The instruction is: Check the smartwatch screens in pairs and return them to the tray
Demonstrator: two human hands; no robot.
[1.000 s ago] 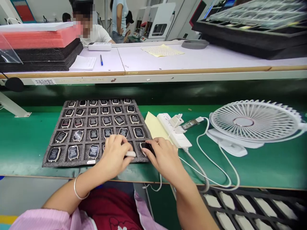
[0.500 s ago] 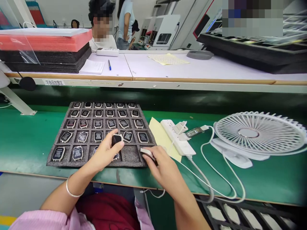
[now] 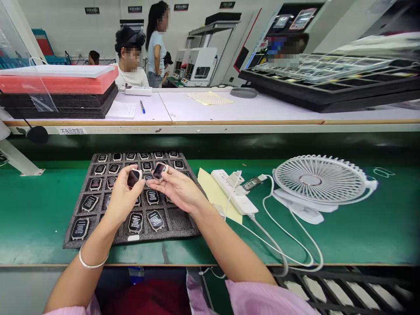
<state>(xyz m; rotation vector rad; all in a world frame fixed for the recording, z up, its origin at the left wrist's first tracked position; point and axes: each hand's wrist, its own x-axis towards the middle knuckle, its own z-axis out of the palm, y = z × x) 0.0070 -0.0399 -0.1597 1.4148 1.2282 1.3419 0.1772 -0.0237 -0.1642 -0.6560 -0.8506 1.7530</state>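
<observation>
My left hand (image 3: 122, 194) pinches a smartwatch body (image 3: 134, 177) with a dark screen and pale case, between thumb and fingers. Just to its right, my right hand (image 3: 180, 189) grips a second smartwatch body (image 3: 159, 171), its dark screen facing up towards me. Both are held above a grey foam tray (image 3: 179, 218) divided into square pockets. Several strapless watches lie in the pockets, many with white text on their screens, such as the watch (image 3: 155, 220) at the front. My hands and forearms hide part of the middle rows.
Right of the tray lie a yellow sheet (image 3: 210, 186) and a white power strip (image 3: 234, 192) with plugs and cables. A white fan (image 3: 315, 181) stands farther right. Foam stacks (image 3: 59, 103) and black trays (image 3: 321, 94) sit on the raised shelf (image 3: 177, 109). People are beyond it.
My right hand has risen leftward from the tray's front right corner, bringing its watch beside the other with the screen turned up. My left hand has shifted left. The camera view has tilted up.
</observation>
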